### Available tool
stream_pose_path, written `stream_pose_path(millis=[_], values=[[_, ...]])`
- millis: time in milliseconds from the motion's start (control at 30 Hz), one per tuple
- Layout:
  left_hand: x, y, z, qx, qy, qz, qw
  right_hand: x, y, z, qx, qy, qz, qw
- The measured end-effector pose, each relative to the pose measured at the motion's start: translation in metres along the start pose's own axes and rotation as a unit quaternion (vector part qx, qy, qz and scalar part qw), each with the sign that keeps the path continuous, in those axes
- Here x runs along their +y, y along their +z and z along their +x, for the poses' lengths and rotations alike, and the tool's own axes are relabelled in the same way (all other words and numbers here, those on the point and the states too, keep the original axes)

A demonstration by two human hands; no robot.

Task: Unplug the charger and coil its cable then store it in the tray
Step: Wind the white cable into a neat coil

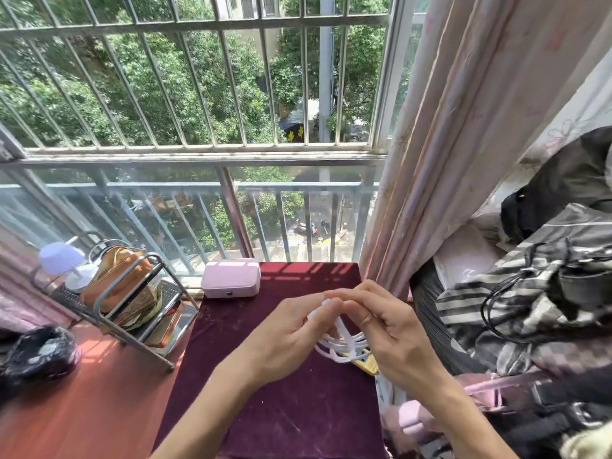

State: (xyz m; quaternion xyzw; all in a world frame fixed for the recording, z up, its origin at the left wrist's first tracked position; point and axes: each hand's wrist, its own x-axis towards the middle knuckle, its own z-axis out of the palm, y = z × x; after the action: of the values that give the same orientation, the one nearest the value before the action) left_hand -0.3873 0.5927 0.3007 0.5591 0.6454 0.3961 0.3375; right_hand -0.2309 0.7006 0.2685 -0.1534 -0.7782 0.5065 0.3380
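On the maroon cloth (265, 409) — left hand (291, 339) and right hand (390, 332) both pinch the white cable (344, 342).

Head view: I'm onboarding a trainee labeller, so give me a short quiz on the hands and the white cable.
1. True or false: the white cable lies flat and untouched on the maroon cloth.
2. Which holds the cable, the left hand or the right hand? A) left only B) right only C) both
3. Fill in: seen from the person, the pink box sits at the cloth's ___ edge.
Key: 1 false; 2 C; 3 far.
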Motion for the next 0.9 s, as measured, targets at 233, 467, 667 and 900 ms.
stream_pose_path(millis=[233, 467, 667, 900], values=[[-0.002, 0.02, 0.003, 0.054, -0.004, -0.126, 0.991, 0.003, -0.004, -0.006, 0.023, 0.004, 0.015, 1.0], [-0.006, 0.015, 0.004, 0.043, -0.008, -0.14, 0.989, 0.002, -0.012, -0.021, 0.041, -0.037, -0.078, 0.995], [-0.001, 0.014, 0.001, 0.029, 0.0, -0.137, 0.99, -0.003, -0.009, -0.018, 0.084, -0.167, -0.207, 0.96], [-0.002, 0.015, 0.0, 0.025, -0.017, -0.141, 0.99, 0.001, -0.005, -0.019, 0.096, -0.174, -0.246, 0.949]])
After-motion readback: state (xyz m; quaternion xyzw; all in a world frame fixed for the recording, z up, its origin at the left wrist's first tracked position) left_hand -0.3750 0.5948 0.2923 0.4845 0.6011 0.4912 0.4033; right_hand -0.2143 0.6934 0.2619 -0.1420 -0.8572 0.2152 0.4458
